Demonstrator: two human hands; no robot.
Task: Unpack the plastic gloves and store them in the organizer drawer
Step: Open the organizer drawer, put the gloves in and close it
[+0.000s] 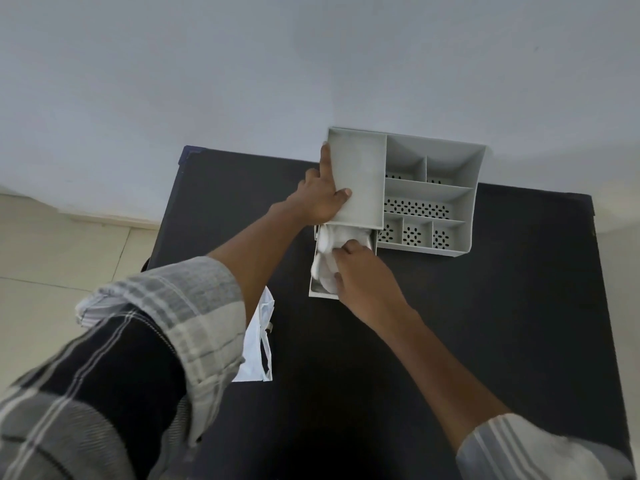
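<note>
Right hand (pixel 363 275) presses gloves (pixel 325 261) into drawer (pixel 313 287); left hand (pixel 320 197) grips organizer (pixel 356 178) edge.

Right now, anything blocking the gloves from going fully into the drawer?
Nothing visible. The drawer is pulled open, the gloves already lie inside under the right hand; the left hand steadies the organizer.

1. A dark table (pixel 450 306) stands against a pale wall, over a tiled floor.
2. A grey organizer (pixel 429 188) sits at the far edge, right of centre, its drawer (pixel 313 289) pulled out toward the near side.
3. A white plastic bag (pixel 258 344) lies flat near the left edge, partly hidden by a sleeve.
</note>
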